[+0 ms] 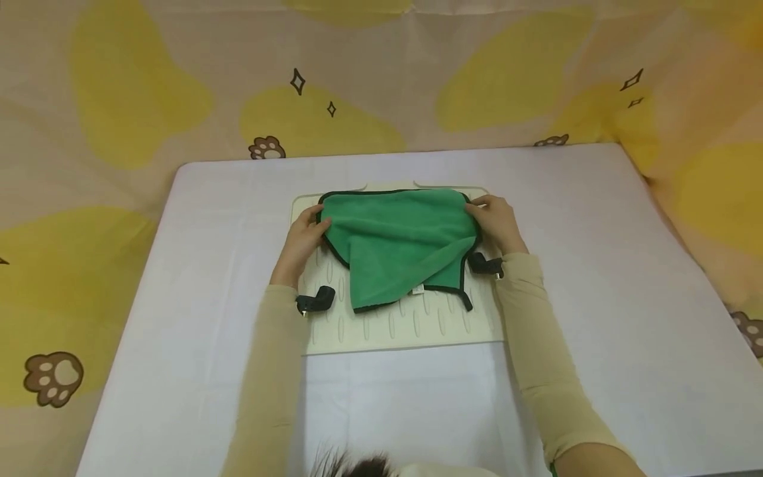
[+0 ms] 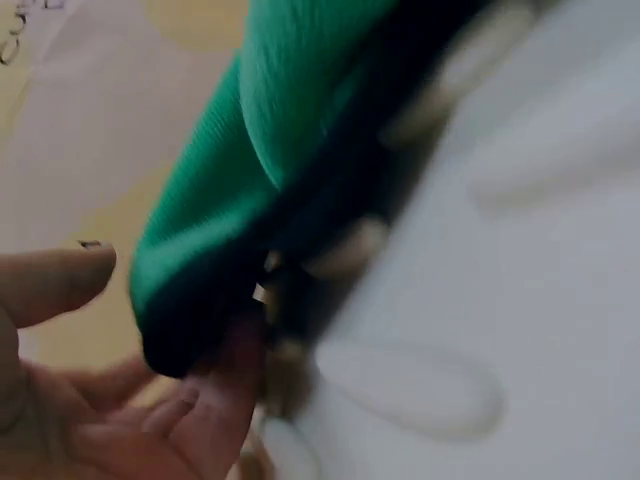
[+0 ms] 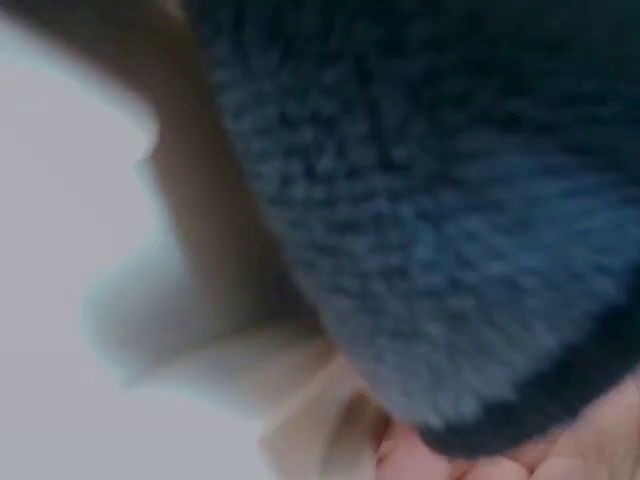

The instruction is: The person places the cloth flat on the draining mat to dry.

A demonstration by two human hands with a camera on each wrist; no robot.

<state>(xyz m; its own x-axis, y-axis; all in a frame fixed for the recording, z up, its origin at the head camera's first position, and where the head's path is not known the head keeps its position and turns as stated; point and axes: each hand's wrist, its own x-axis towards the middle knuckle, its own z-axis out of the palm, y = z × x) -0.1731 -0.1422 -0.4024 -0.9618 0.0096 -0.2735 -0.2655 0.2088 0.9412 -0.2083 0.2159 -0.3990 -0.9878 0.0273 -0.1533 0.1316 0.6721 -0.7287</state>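
A green cloth (image 1: 405,238) with a dark edging lies partly folded over a cream ridged mat (image 1: 369,331). Its lower corner hangs toward the person, with a small white label and a dark loop at the right. My left hand (image 1: 303,242) is at the cloth's left edge. In the left wrist view the thumb (image 2: 60,285) stands apart from the cloth, while the fingers (image 2: 215,410) reach under its dark border. On the other side my right hand (image 1: 497,222) pinches the upper right edge. In the right wrist view the fleecy grey-blue underside (image 3: 400,250) covers most of the fingers.
The mat lies on a white-covered table (image 1: 596,265). Behind and beside it hangs a yellow and beige patterned sheet (image 1: 369,66) with paw prints. Dark wrist cameras (image 1: 318,301) sit over the mat's sides.
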